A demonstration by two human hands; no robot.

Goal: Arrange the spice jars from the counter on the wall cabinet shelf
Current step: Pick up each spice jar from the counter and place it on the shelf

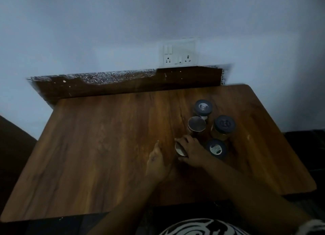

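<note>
A brown wooden counter top with visible grain point(105, 147) stands against a pale wall, and a group of spice jars is on its right half. The right hand point(192, 153) lies over a small jar with a shiny silver metal lid point(179, 149); the fingers are curled around the top of this jar and they grip it, so only a part of the lid shows at the left of the hand. The jar appears to be on the counter, but the picture is dim and it is hard to tell if it is a little lifted. The left hand point(157, 161) is just beside it at the left, with the fingers nearly straight and relaxed, and it holds nothing; whether it touches the wood I cannot tell. Just behind the right hand stands a second jar with a round silver metal lid point(196, 124), upright. Behind that one is a jar with a dark blue-grey lid and a pale centre point(203, 107). To the right is a jar with a dark lid and yellowish content point(223, 126), and near the right wrist is another dark-lidded jar with a pale mark on top point(216, 148). On the wall above the counter there is a white switch and socket plate point(178, 53).
</note>
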